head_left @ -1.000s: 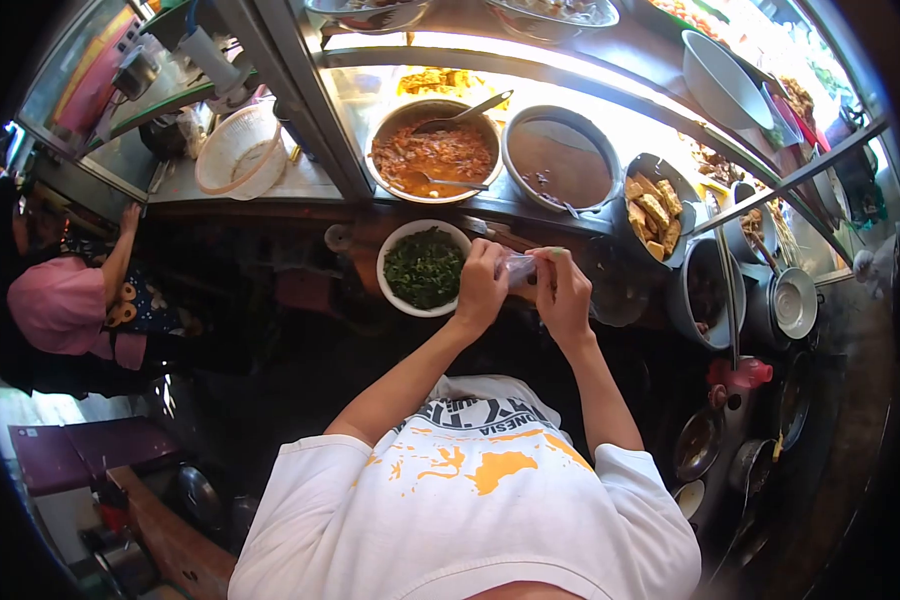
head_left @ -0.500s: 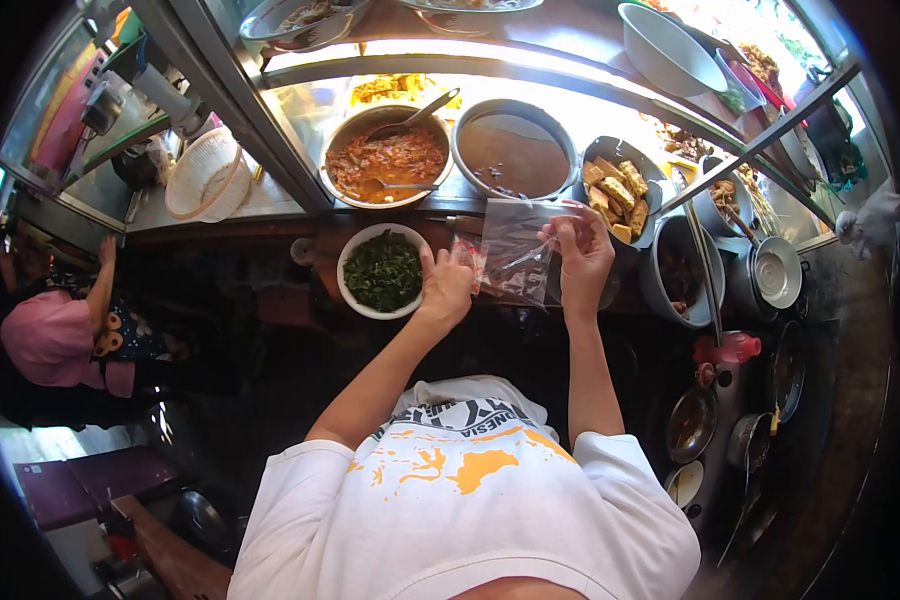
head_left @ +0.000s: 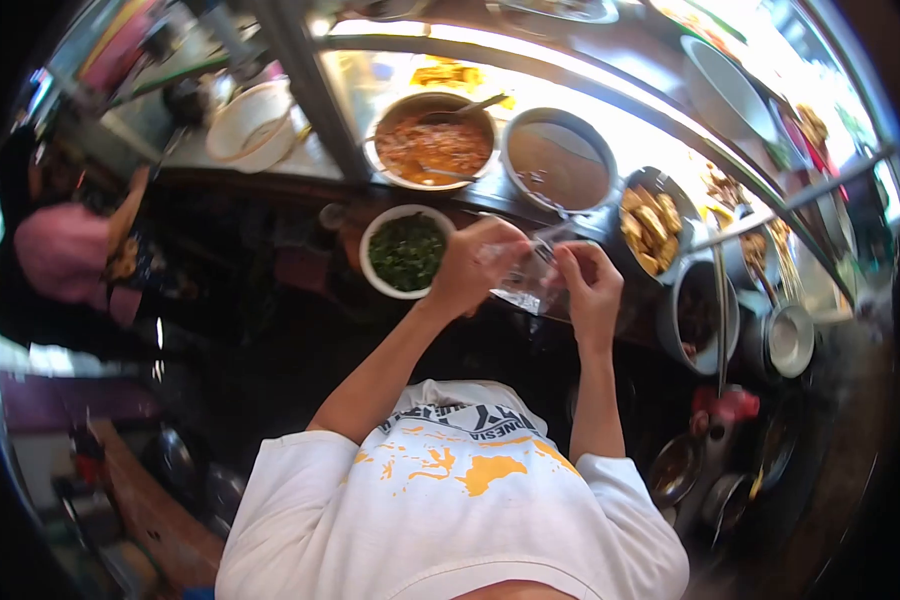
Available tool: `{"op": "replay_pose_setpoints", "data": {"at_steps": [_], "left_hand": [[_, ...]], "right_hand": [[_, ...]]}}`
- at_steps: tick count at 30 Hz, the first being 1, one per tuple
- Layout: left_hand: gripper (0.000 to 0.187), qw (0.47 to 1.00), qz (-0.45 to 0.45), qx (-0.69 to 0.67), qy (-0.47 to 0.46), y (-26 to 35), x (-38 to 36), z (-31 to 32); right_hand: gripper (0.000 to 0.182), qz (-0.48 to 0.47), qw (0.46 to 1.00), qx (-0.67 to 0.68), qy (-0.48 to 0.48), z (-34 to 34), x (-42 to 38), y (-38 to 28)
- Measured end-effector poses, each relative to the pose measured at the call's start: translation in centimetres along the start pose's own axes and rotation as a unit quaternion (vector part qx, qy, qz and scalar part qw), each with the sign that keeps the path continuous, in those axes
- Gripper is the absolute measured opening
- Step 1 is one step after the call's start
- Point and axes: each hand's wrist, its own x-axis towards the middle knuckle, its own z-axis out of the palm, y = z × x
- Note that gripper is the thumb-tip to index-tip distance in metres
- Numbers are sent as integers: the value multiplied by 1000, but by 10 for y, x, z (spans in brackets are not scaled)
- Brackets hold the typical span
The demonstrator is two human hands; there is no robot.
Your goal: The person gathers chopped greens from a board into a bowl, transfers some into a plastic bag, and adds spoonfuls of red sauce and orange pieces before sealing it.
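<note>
A thin clear plastic bag [head_left: 526, 288] is stretched between my two hands in front of the food counter. My left hand [head_left: 473, 265] grips the bag's left side, its fingers pointing right across the plastic. On the right side, my right hand [head_left: 592, 288] pinches the bag between thumb and fingers. Just left of my left hand stands a white bowl [head_left: 370, 272] of chopped green leaves [head_left: 406, 250]. Part of the bag is hidden behind my fingers, and motion blurs it a little.
Behind my hands are a pot of red-orange stew [head_left: 435, 145] with spoons, a pot of brown liquid [head_left: 558, 168] and a pan of fried pieces [head_left: 650, 230]. A metal frame bar [head_left: 315, 90] crosses the counter. A person in pink [head_left: 65, 255] stands at left.
My left hand has moved away from the red-and-white packet beside the bowl and onto the bag. Both hands are closer together. The whole view has shifted, with the counter now further right.
</note>
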Motion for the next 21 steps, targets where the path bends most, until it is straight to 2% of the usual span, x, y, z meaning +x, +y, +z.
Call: {"op": "replay_pose_setpoints", "data": {"at_steps": [2,3,7,9,12,13,16,17,20,21], "left_hand": [[9,1000,-20,5,22,7,-12,-2],[8,997,-52,-45,37,-1,-20,-2],[8,956,-162,-210,128,-6,-48,-18],[9,949,-147,-217,178,-3,-63,-25],[11,953,-122,-173,217,13,-90,-39],[11,957,-126,-141,222,22,-100,-46],[17,962,-105,-72,242,23,-131,-65],[19,961,-91,-66,252,25,-142,-74],[30,936,-86,-83,331,25,-176,-107],[34,922,-89,-97,364,26,-191,-122]], "right_hand": [[18,-7,999,-36,-40,0,-5,2],[17,-33,996,-72,-42,0,-5,11],[13,27,987,-29,-158,9,-18,14],[16,62,972,-19,-224,16,-23,23],[22,-6,955,-42,-295,55,-41,12],[25,-32,955,-13,-296,70,-47,10],[20,-149,934,-129,-299,106,-56,14],[19,-186,936,-119,-274,127,-62,17],[27,-195,935,-191,-227,182,-89,25],[29,-186,935,-170,-250,204,-102,25]]}}
